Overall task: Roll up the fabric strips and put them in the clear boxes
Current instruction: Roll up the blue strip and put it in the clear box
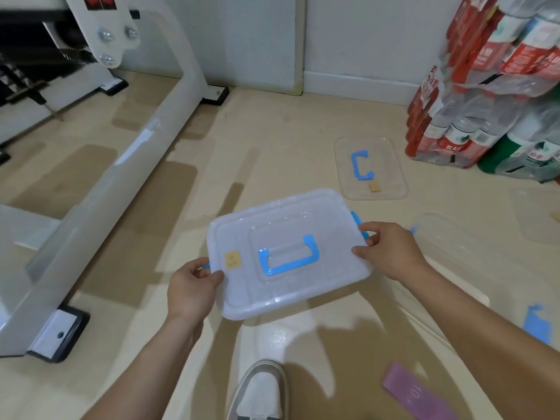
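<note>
I hold a clear box with its lid on and a blue handle on top, lifted above the floor. My left hand grips its left edge at a blue clip. My right hand grips its right edge at the other blue clip. A purple fabric strip lies flat on the floor at the lower right. A second clear box stands open on the floor to the right, partly behind my right arm.
A loose clear lid with a blue handle lies on the floor ahead. Shrink-wrapped packs of bottles are stacked at the right. A white machine frame runs along the left. My shoe shows at the bottom.
</note>
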